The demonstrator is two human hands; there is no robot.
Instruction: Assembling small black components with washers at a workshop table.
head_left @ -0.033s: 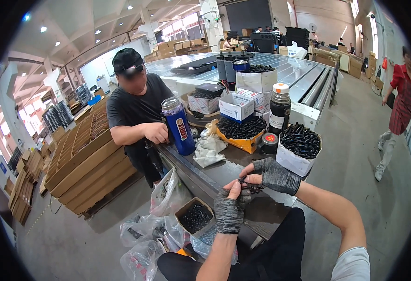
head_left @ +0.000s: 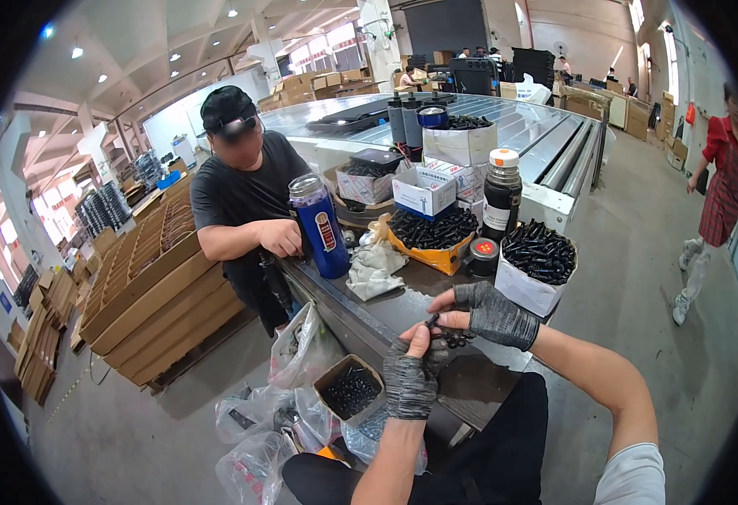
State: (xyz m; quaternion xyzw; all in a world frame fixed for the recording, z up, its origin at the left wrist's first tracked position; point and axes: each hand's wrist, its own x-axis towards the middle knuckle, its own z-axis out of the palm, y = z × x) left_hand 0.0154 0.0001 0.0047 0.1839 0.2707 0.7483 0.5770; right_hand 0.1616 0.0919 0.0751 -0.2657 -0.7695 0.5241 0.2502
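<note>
My left hand (head_left: 411,370) and my right hand (head_left: 488,316) wear grey fingerless gloves and meet over the near edge of the dark metal bench (head_left: 411,310). Between the fingertips of both hands is a small black part (head_left: 433,321); its exact kind is too small to make out. More small black pieces (head_left: 458,339) show just under my right fingers, partly hidden by the hands. Beyond my right hand, a white box (head_left: 530,290) is heaped with short black rod-like parts (head_left: 541,254). An open carton (head_left: 334,407) with small dark pieces stands below the bench, left of my left wrist.
A yellow-edged bag (head_left: 446,263) of black parts, a round tin (head_left: 483,256), a black flask (head_left: 500,198), a blue bottle (head_left: 322,231) and a white cloth (head_left: 375,273) crowd the bench. A co-worker (head_left: 247,181) sits across at left. Plastic bags (head_left: 255,467) lie low at left.
</note>
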